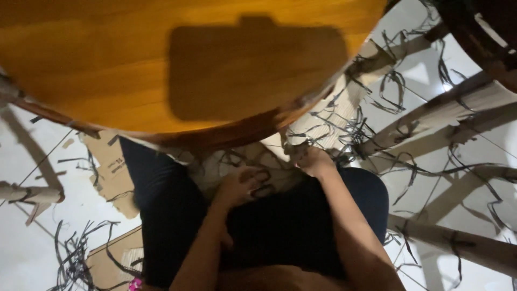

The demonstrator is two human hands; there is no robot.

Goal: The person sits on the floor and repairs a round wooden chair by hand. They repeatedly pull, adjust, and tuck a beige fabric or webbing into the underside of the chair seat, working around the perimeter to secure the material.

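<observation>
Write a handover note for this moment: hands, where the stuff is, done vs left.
Left hand: on the piece of cardboard in the lap, fingers curled by scissor handles; grip unclear.
Right hand: at the cardboard's far edge, pinching it among the black strips.
Round wooden tabletop overhangs the lap.
Done: black strips and cardboard rolls litter the white floor on both sides.
Left: the lap piece looks part-worked; flat cardboard lies beside the left leg.
</observation>
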